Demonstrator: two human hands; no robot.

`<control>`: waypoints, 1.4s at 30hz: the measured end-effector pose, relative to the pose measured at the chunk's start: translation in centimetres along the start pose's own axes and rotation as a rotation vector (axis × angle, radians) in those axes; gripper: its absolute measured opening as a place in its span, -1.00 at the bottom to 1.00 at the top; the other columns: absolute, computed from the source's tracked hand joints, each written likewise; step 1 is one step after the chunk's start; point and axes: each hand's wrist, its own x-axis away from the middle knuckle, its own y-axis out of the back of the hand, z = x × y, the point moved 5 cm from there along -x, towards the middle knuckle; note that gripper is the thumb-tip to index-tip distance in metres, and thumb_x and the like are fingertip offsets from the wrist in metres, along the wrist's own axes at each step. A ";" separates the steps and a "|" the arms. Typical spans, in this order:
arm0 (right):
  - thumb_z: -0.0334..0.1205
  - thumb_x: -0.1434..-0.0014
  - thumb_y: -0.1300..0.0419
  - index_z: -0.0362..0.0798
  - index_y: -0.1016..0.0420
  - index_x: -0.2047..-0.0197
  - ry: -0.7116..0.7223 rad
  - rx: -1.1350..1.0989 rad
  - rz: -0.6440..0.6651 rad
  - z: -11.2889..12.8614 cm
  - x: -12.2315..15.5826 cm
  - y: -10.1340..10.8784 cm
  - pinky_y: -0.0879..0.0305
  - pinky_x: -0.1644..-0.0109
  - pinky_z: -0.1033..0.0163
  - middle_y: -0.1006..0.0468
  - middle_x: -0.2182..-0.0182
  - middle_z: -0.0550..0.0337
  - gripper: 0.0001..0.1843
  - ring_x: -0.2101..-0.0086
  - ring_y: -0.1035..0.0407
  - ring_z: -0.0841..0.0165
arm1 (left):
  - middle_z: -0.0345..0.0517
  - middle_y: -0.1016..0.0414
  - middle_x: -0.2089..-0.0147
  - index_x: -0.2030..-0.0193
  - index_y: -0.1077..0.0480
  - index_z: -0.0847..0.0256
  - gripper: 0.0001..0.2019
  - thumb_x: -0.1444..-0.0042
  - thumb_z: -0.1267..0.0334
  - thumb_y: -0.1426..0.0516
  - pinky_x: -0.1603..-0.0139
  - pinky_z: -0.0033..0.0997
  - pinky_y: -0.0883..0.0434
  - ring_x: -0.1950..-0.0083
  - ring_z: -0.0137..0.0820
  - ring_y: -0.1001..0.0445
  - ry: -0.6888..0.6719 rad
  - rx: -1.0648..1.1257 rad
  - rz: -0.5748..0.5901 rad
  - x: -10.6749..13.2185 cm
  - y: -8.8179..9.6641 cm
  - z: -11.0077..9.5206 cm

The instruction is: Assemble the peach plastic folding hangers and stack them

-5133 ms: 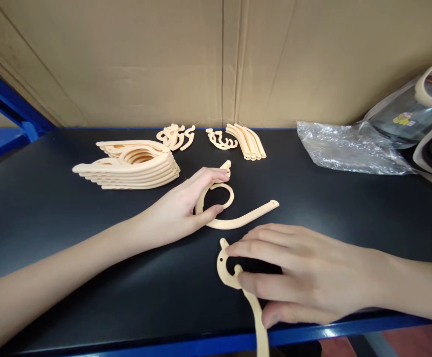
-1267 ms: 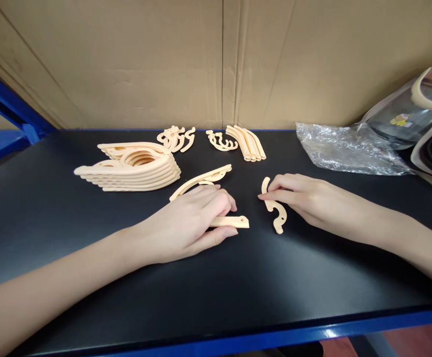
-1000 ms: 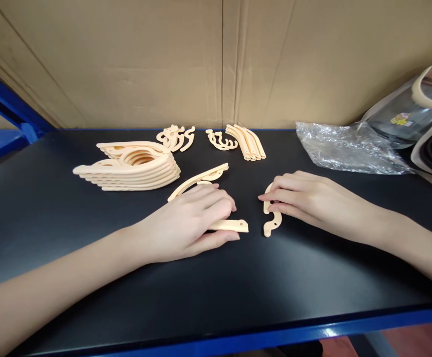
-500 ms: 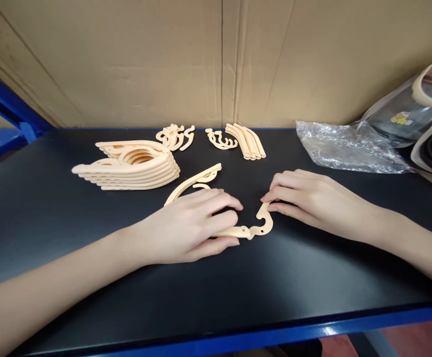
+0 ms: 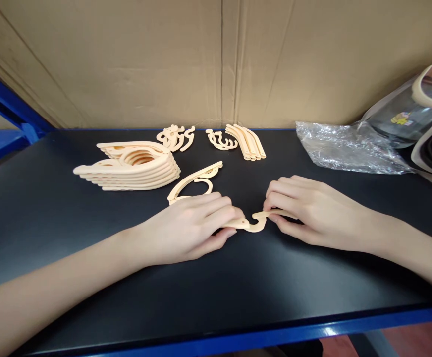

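Note:
My left hand (image 5: 195, 228) is closed around a cream plastic hanger arm (image 5: 239, 224), whose end with a small hole sticks out past the fingertips. Against that end lies the curved end of a hanger hook (image 5: 259, 223). Thumb and fingers of my right hand (image 5: 307, 208) pinch the hook, and its thin tail runs under the palm side. Whether the two pieces are joined I cannot tell. Behind my left hand, another cream hanger arm (image 5: 189, 179) extends to the back right, with a curved hook piece (image 5: 209, 186) beside it; their near parts are hidden by the hand.
A stack of cream folding hangers (image 5: 137, 178) sits at the left. Loose hooks (image 5: 177, 138), more hooks (image 5: 221, 141) and a bundle of hanger arms (image 5: 247, 143) lie along the cardboard wall (image 5: 145, 64). Clear plastic wrap (image 5: 346, 148) and a transparent container (image 5: 398, 119) are at the right.
My right hand has turned the hook, so its tail now points right under my hand. My left hand has closed more tightly on the hanger arm, whose end has risen slightly.

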 end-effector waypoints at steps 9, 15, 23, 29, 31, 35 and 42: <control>-0.07 -0.36 -0.05 -0.07 -0.49 0.17 0.056 -0.115 -0.066 0.8 -0.2 -0.1 -0.19 0.19 0.23 -0.47 0.24 0.13 -0.71 0.32 -0.31 0.35 | -0.12 -0.43 0.19 -0.17 -0.31 0.18 -0.68 -0.35 0.38 0.08 0.28 -0.50 -0.36 0.23 -0.43 -0.43 0.048 0.046 0.078 0.0 -0.5 -0.2; -0.24 -0.40 0.04 -0.11 -0.50 0.24 0.059 -0.071 -0.085 1.2 -0.2 -0.1 -0.18 0.21 0.21 -0.49 0.32 0.12 -0.69 0.36 -0.30 0.35 | -0.11 -0.43 0.15 -0.06 -0.35 0.23 -0.75 -0.35 0.39 0.07 0.22 -0.52 -0.37 0.22 -0.45 -0.42 0.096 0.172 0.072 0.1 -0.5 0.1; -0.31 -0.39 0.06 -0.12 -0.41 0.19 0.061 -0.137 -0.136 1.3 -0.4 -0.3 -0.20 0.25 0.25 -0.46 0.36 0.14 -0.76 0.38 -0.30 0.37 | -0.16 -0.45 0.13 -0.04 -0.37 0.24 -0.80 -0.36 0.34 0.01 0.17 -0.58 -0.34 0.20 -0.51 -0.45 0.167 0.333 0.036 0.0 -0.6 0.5; -0.29 -0.38 0.04 -0.10 -0.36 0.10 -0.015 -0.191 -0.149 1.3 -0.3 -0.9 -0.16 0.40 0.33 -0.47 0.39 0.25 -0.82 0.47 -0.33 0.46 | -0.22 -0.49 0.16 0.02 -0.39 0.20 -0.84 -0.34 0.29 -0.05 0.21 -0.59 -0.31 0.22 -0.53 -0.47 0.292 0.420 0.005 -0.2 -0.6 0.7; -0.24 -0.41 0.04 -0.07 -0.37 0.08 -0.022 -0.187 -0.167 1.2 -0.3 -1.0 -0.13 0.43 0.34 -0.52 0.37 0.28 -0.81 0.48 -0.35 0.48 | -0.24 -0.49 0.18 0.05 -0.40 0.19 -0.86 -0.33 0.28 -0.06 0.24 -0.58 -0.30 0.25 -0.54 -0.45 0.305 0.407 0.010 -0.1 -0.6 0.7; -0.08 -0.38 -0.05 -0.03 -0.42 0.10 -0.016 -0.219 -0.190 1.0 -0.4 -1.0 -0.11 0.45 0.38 -0.53 0.40 0.33 -0.77 0.52 -0.35 0.53 | -0.25 -0.49 0.19 0.08 -0.39 0.17 -0.88 -0.32 0.28 -0.06 0.28 -0.57 -0.29 0.27 -0.54 -0.44 0.307 0.409 0.012 0.0 -0.6 0.6; -0.06 -0.39 -0.02 -0.04 -0.47 0.18 -0.045 -0.276 -0.176 0.8 -0.3 -1.0 -0.12 0.41 0.38 -0.46 0.43 0.29 -0.71 0.49 -0.33 0.52 | -0.28 -0.47 0.27 0.14 -0.40 0.18 -0.90 -0.29 0.26 -0.09 0.44 -0.68 -0.29 0.36 -0.58 -0.41 0.400 0.508 -0.027 -0.3 -0.6 1.0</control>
